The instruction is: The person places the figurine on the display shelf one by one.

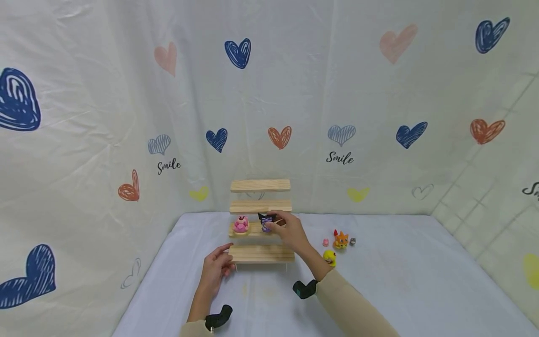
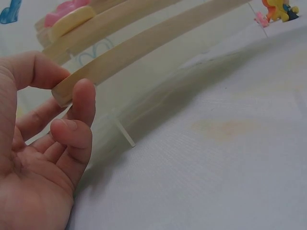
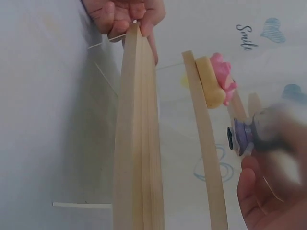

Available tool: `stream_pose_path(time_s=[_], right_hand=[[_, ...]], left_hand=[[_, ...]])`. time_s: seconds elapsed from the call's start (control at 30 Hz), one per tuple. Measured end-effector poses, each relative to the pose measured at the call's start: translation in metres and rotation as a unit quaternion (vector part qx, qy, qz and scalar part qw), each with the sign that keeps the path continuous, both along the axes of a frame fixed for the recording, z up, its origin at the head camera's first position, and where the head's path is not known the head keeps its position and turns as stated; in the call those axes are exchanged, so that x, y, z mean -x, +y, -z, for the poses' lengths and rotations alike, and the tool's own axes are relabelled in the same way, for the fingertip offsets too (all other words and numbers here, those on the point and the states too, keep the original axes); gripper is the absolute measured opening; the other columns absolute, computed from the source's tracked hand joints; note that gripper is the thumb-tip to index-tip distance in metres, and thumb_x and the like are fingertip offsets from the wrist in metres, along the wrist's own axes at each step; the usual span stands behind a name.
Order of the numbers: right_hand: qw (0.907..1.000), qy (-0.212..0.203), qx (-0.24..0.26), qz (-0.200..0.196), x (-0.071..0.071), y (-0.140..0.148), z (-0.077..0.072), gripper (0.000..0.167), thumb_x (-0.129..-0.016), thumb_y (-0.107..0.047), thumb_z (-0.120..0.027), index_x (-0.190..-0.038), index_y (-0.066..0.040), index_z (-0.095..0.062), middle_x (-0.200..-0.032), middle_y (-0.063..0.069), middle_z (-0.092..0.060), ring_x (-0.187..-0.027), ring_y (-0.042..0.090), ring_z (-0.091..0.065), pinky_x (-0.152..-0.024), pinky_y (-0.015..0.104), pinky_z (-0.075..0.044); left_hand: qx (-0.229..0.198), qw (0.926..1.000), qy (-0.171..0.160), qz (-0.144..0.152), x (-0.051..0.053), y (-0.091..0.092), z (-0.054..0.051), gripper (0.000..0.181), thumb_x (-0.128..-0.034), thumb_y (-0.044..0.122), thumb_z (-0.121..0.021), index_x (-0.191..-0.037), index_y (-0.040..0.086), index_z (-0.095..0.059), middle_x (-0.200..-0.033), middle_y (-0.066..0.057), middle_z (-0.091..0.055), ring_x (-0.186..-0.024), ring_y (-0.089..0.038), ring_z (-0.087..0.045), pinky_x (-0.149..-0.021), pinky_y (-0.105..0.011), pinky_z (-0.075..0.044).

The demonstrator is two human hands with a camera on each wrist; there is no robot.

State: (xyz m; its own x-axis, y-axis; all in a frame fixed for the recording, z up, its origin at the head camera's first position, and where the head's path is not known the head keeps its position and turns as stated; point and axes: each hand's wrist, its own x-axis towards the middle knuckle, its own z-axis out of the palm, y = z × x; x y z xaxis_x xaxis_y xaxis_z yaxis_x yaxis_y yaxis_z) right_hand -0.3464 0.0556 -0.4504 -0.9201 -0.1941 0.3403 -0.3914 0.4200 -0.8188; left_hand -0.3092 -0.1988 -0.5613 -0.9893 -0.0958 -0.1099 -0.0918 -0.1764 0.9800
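A wooden rack of stepped shelves point(image 1: 261, 254) stands at the back of the table. The left hand point(image 1: 214, 269) pinches the left end of its lowest shelf point(image 2: 115, 60) between thumb and fingers. In the right hand point(image 1: 291, 230) is a purple and black figurine point(image 1: 266, 223), held at the right part of the second shelf from the bottom. The right wrist view shows the figurine point(image 3: 243, 135) upright relative to the shelf point(image 3: 205, 139), with a gap between them. A pink figure point(image 1: 241, 224) on a yellow base sits at that shelf's left end.
Right of the rack on the white cloth point(image 1: 379, 281) stand an orange figurine point(image 1: 341, 240), a yellow one point(image 1: 330, 257), a small pink one point(image 1: 326, 242) and a small grey one point(image 1: 353, 241). A cloth backdrop with printed hearts hangs behind.
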Motion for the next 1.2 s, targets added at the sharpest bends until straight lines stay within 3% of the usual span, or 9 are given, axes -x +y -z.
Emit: stream_pose_path(time_s=[0.3,0.73,1.2], right_hand=[[1.0000,-0.005,-0.002,-0.004,0.010,-0.008,0.006,0.032,-0.094,-0.021,-0.073,-0.125,-0.012,-0.071,-0.108,0.010,-0.073,-0.090,0.020,-0.067,-0.077,0.032,-0.056],[0.9996,-0.028,0.003,0.004,0.013,-0.011,0.007,0.032,-0.094,-0.024,-0.073,-0.125,-0.017,-0.071,-0.109,0.009,-0.072,-0.090,0.020,-0.068,-0.075,0.032,-0.056],[0.9998,-0.018,0.010,0.007,0.013,-0.013,0.013,0.037,-0.090,-0.021,-0.077,-0.126,-0.013,-0.070,-0.105,0.010,-0.071,-0.088,0.020,-0.068,-0.077,0.035,-0.058]], left_hand=[[-0.002,1.0000,0.000,0.003,0.001,-0.001,0.002,0.048,-0.0934,0.009,-0.060,-0.142,0.006,-0.057,-0.092,-0.005,-0.067,-0.063,-0.014,-0.059,-0.050,-0.020,-0.044],[-0.002,1.0000,0.004,0.004,0.001,-0.002,0.002,0.049,-0.0933,0.008,-0.060,-0.142,0.006,-0.057,-0.091,-0.005,-0.067,-0.063,-0.013,-0.059,-0.050,-0.020,-0.043],[-0.002,1.0000,0.004,0.003,0.001,-0.001,0.002,0.049,-0.0933,0.007,-0.060,-0.142,0.006,-0.057,-0.093,-0.005,-0.067,-0.063,-0.013,-0.060,-0.049,-0.019,-0.043]])
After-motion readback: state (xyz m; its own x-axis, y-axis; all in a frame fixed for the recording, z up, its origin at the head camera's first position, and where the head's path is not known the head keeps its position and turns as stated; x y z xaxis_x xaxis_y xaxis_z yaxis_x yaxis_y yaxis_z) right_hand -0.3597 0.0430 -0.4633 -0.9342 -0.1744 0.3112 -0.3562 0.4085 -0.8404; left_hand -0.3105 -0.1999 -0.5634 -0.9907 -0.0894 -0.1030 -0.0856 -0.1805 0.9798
